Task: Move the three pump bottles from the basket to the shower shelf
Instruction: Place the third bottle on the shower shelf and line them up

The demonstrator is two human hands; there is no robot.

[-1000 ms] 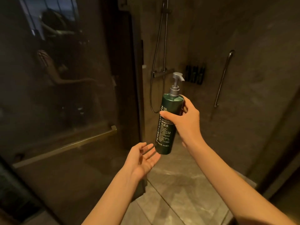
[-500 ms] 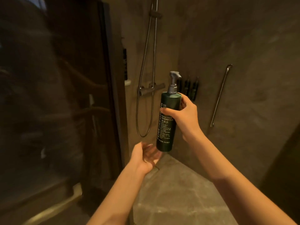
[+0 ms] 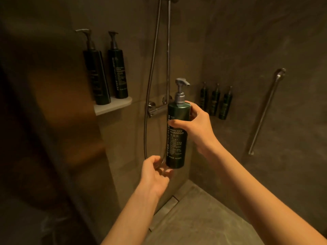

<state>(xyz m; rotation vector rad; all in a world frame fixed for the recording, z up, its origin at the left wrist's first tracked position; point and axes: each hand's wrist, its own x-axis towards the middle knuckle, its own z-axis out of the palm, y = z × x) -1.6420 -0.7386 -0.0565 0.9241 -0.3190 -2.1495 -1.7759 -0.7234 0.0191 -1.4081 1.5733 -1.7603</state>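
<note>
My right hand point(image 3: 196, 128) grips a dark green shampoo pump bottle point(image 3: 177, 137) with a grey pump, held upright in mid-air in front of the shower mixer. My left hand point(image 3: 155, 175) is cupped just under the bottle's base, fingers apart, holding nothing. Up and to the left, a pale corner shelf point(image 3: 113, 106) carries two dark pump bottles, one on the left point(image 3: 95, 76) and one beside it point(image 3: 118, 71). The basket is out of view.
A shower hose point(image 3: 150, 82) and riser hang down to the mixer valve point(image 3: 157, 107). Three small dark bottles point(image 3: 215, 101) sit on the far wall. A metal grab bar point(image 3: 265, 112) slants on the right wall. A blurred glass door edge point(image 3: 53, 121) fills the left.
The view has swung into the shower and the shelf with two bottles has come into sight. The held bottle stays upright in my right hand; my left hand has risen close under its base.
</note>
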